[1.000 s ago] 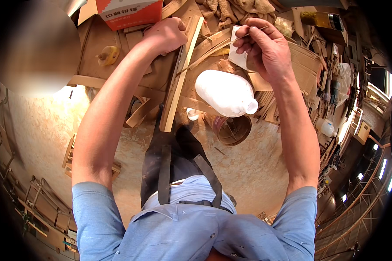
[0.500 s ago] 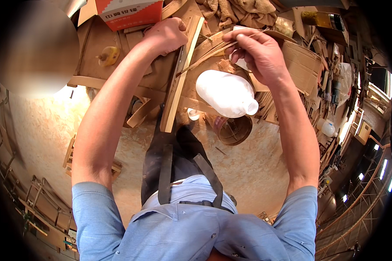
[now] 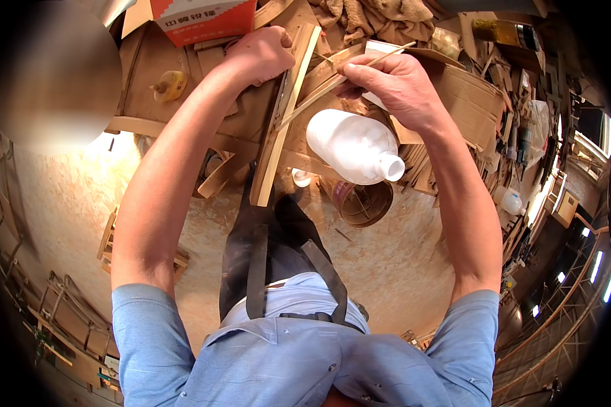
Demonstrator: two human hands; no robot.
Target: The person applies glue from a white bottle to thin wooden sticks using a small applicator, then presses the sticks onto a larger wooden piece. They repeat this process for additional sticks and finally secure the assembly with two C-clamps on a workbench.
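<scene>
Right hand (image 3: 390, 85) with slim wooden stick (image 3: 312, 101)

Right hand (image 3: 395, 85), bare: displaced leftward and slightly nearer the body; formerly with fingers raised and loosely curled, now turned so that they point left, thumb and forefinger pinched together.

Thin, pale wooden stick (image 3: 312, 100): formerly held close to its upper end, now gripped farther down, a longer length projecting past the fingers; lower end shifted slightly toward the person.

Flat white card (image 3: 380, 46): formerly exposed beside the fingers, now crossed by them, parts showing above and below.
</scene>
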